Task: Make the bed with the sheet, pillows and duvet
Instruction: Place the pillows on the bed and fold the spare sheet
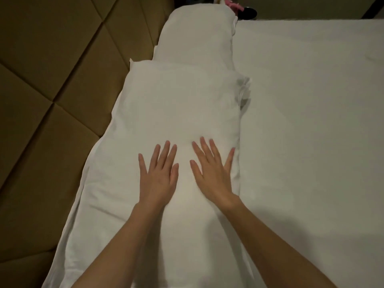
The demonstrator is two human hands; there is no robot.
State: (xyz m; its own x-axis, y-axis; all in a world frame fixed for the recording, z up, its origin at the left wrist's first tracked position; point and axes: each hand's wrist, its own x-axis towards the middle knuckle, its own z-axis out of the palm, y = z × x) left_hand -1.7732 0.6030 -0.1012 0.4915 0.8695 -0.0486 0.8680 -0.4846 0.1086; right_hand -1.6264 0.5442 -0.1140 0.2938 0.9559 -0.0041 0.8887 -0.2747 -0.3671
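Sheet (pixel 311 100) looks on, both pillows (pixel 176 104) lie by the headboard (pixel 52 80), left hand (pixel 159 179) and right hand (pixel 214 173) press flat, fingers spread; no duvet in sight.

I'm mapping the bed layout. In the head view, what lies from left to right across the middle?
Padded headboard → near pillow with left hand then right hand flat on it → bare sheet.
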